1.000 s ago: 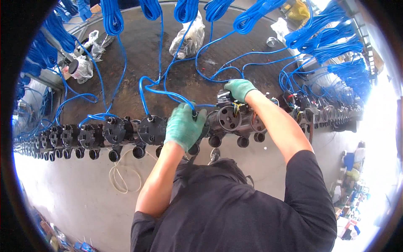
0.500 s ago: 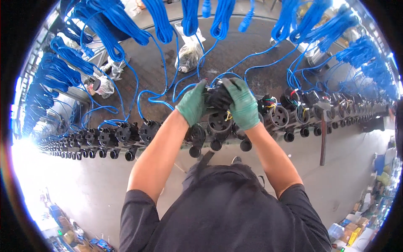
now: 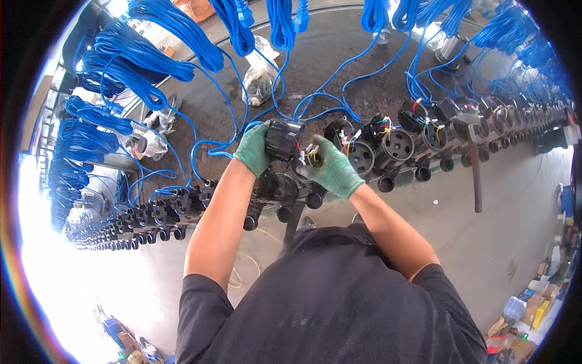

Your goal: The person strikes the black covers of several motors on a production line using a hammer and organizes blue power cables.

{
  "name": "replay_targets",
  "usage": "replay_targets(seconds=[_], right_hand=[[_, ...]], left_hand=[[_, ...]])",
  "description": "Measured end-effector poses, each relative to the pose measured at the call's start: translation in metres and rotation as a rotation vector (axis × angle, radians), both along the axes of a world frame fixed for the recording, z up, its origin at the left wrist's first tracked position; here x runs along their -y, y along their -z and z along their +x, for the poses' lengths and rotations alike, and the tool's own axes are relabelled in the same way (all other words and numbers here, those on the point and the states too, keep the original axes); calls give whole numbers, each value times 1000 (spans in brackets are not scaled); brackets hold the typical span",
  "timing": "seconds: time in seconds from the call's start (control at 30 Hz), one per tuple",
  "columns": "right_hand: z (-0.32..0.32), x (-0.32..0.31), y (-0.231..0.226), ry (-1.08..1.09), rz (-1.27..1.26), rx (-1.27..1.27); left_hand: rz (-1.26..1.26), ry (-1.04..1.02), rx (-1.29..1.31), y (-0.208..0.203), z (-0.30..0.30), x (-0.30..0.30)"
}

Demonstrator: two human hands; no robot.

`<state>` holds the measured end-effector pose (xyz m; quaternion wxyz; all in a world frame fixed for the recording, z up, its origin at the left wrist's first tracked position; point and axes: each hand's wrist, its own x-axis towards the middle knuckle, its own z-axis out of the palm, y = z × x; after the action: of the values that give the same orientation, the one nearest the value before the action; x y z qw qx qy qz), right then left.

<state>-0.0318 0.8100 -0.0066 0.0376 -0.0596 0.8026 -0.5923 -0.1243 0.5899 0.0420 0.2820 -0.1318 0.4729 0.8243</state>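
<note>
Both my hands wear green gloves. My left hand [image 3: 253, 149] grips a black round pump housing [image 3: 282, 139] lifted above the row. My right hand [image 3: 332, 171] holds the housing's open end, where short coloured wire ends [image 3: 309, 153] stick out. A blue cable [image 3: 315, 100] runs from the housing up over the dark bench [image 3: 339, 54]. Below my hands a long row of black pump units [image 3: 182, 203] lines the bench edge, and open units with exposed wiring [image 3: 394, 136] continue to the right.
Coils of blue cable [image 3: 139, 67] hang along the far side of the bench. Clear plastic bags [image 3: 259, 73] lie on the bench top. A hammer [image 3: 473, 158] hangs over the bench edge at right. Bottles and boxes [image 3: 521, 315] sit on the concrete floor at lower right.
My hands came together on one black housing and lifted it from the row. The view has shifted to the right along the bench.
</note>
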Motion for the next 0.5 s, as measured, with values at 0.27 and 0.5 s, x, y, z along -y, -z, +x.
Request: replay_targets(seconds=[0.27, 0.5], right_hand=[[11, -1, 11, -70, -122, 80], [14, 27, 48, 96, -121, -162]], left_hand=[[-238, -100, -186, -7, 14, -8], [-562, -19, -493, -7, 26, -23]])
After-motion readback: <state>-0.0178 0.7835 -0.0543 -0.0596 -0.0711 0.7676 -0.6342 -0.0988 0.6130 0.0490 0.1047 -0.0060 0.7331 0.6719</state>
